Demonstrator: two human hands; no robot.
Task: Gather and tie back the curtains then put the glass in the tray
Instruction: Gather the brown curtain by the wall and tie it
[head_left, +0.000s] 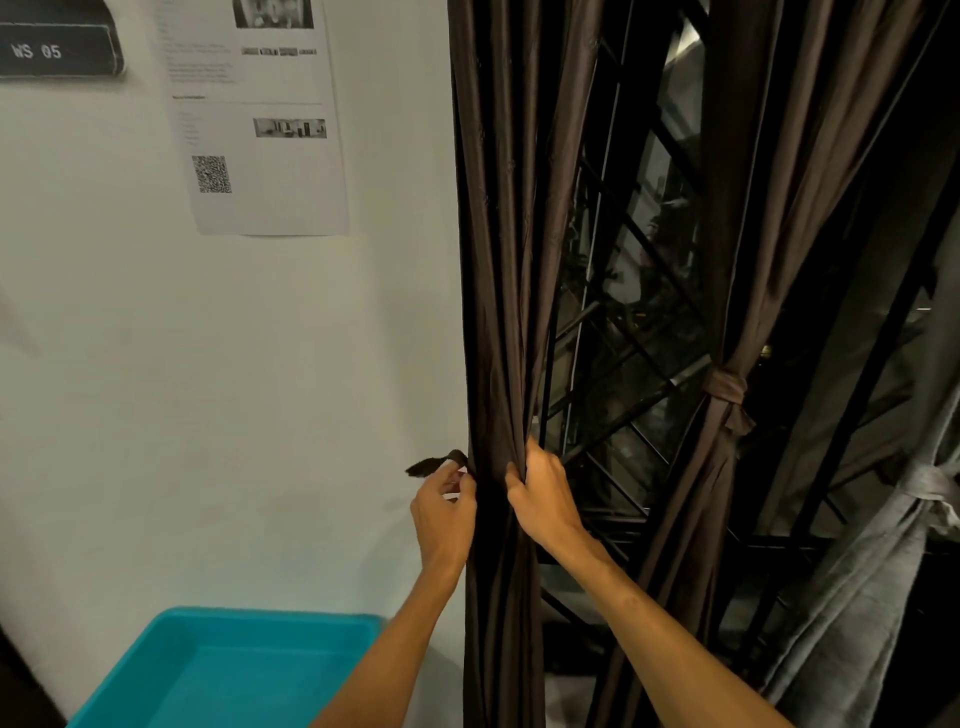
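Plain white wall (156, 364) is seen on the left, and a dark grilled window (623, 312) on the right. Nearest, at the lower left, a teal tray (270, 617) is found against the wall; the glass is not in view. Just above and to the right, the near brown curtain (498, 260) is bunched and gripped by the right hand (543, 499), fingers curled round the folds. The dark tie strap (431, 464) is pinched by the left hand (444, 512) at the curtain's wall-side edge. Farther right, a second brown curtain (748, 208) is already knotted, and a grey curtain (883, 571) beyond it is tied too. A printed sheet (260, 130) is fixed high on the wall. If the right hand's grip were loosened before the strap is passed round, the folds would likely be spilled. The short strap end could also be let slip.
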